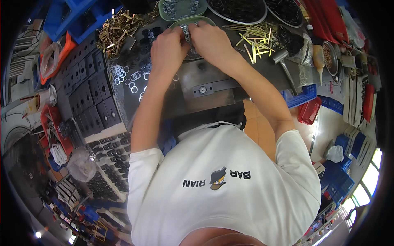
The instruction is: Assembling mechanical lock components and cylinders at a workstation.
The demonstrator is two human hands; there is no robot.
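Note:
At the far side of the bench, my left hand [167,47] and my right hand [210,43] are close together over a green dish [208,19]. Fingers of both hands curl downward, and their tips are mostly hidden behind the hands. Small silver metal pieces [186,33] show in the gap between them. Whatever each hand pinches is too small or too covered to name. Just beyond lies a second green tray [180,17] with small silver parts. Left of my left wrist, thin metal rings [133,77] are scattered on the dark bench top.
Brass-coloured parts [117,33] are heaped at the far left, gold-coloured pins [258,43] at the right. A hammer [287,67] lies near the right edge, beside a glue bottle [318,59]. Black plates [88,90] stand in rows at left. Round trays [240,20] hold dark parts.

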